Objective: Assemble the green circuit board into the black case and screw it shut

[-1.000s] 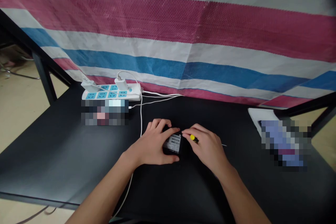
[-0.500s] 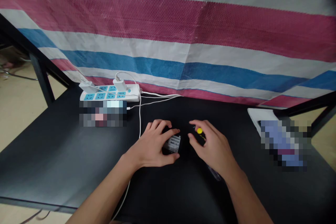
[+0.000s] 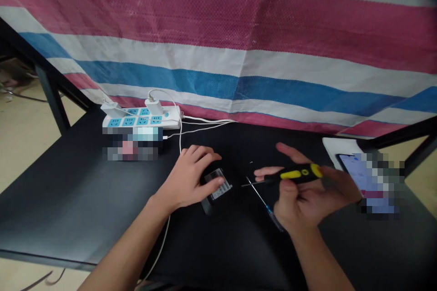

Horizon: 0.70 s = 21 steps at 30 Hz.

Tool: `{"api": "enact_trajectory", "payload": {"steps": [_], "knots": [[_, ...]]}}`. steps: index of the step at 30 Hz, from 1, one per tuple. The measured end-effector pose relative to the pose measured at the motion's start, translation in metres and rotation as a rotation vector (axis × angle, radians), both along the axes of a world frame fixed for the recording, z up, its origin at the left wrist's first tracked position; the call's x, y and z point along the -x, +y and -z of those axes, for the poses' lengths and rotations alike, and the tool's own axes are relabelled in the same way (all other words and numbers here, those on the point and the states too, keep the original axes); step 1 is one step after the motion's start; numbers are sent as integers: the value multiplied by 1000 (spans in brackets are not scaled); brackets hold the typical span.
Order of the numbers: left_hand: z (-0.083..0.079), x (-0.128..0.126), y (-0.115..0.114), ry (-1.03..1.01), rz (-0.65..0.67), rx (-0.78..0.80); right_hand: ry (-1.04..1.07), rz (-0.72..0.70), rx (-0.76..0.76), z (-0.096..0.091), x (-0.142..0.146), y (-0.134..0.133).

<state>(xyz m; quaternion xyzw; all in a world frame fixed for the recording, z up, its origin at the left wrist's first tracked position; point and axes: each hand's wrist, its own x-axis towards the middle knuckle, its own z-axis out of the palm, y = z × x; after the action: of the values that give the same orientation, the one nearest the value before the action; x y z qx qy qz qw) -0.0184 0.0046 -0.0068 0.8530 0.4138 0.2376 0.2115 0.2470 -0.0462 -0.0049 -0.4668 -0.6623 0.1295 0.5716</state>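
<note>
My right hand (image 3: 303,200) is closed around a black and yellow screwdriver (image 3: 293,174), whose thin shaft points left above the table. My left hand (image 3: 191,182) grips a small black device (image 3: 206,207) with a white barcode label (image 3: 218,183); the thumb rests on its labelled face and the fingers lie over its far edge. What kind of device it is cannot be made out. Between the hands, a second screwdriver (image 3: 262,201) with a clear bluish handle lies slanted on the table. A tiny pale piece (image 3: 251,162), perhaps a screw, lies behind its tip.
A white power strip (image 3: 174,120) with plugged-in chargers stands at the back left of the black table (image 3: 68,209). A white cable (image 3: 163,250) runs past my left arm. A phone (image 3: 350,168), partly blurred, rests at the right on a white object (image 3: 336,145). A striped sheet (image 3: 205,13) hangs behind.
My right hand has turned over and lifted the black and yellow screwdriver, uncovering the second one. The device has tilted under my left hand, which has shifted slightly left and up.
</note>
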Motion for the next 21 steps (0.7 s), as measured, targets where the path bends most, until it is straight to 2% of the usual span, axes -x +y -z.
{"api": "enact_trajectory", "payload": {"steps": [2,4,8,14,21], "knots": [[1,-1,-1,57,31,38,46,-40,-133,-1,10,2],[4,-3,-2,94,58,59,62,-107,-180,-2,16,5],[10,-7,-4,95,72,55,48,-197,-193,2,20,8],[14,-8,-5,117,84,44,3,-211,-182,6,19,6],[15,-9,-6,122,83,51,18,-309,-147,8,17,7]]}}
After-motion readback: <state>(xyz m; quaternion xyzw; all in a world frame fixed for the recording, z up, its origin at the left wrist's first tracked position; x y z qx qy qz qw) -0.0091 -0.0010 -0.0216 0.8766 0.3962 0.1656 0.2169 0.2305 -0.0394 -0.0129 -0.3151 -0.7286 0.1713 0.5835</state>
